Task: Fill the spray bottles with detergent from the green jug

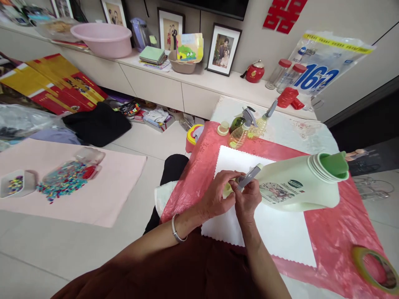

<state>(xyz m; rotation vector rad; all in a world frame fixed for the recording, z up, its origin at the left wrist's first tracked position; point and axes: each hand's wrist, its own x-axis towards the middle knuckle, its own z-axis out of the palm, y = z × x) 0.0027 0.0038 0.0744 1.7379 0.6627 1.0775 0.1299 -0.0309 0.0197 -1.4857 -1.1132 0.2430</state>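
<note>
Over the white scallop-edged sheet (258,232), my left hand (215,195) and my right hand (249,199) are closed together on a small spray bottle. Its grey spray head (250,176) sticks up between my fingers. Most of its pale yellow-green body is hidden by my left hand. Just right of my hands, a large pale green detergent jug (289,182) lies tilted on the sheet, its green spout (335,165) pointing right. Beyond them stand a clear amber spray bottle (238,137), a dark green bottle (237,123) and another yellowish spray bottle (258,126).
Red plastic film (190,187) covers much of the table. A pale green cap (223,128) sits near the bottles, and a tape roll (375,269) lies at front right. Left, a pink-topped table (102,203) holds spilled colourful pieces (64,180). A cabinet (149,83) runs behind.
</note>
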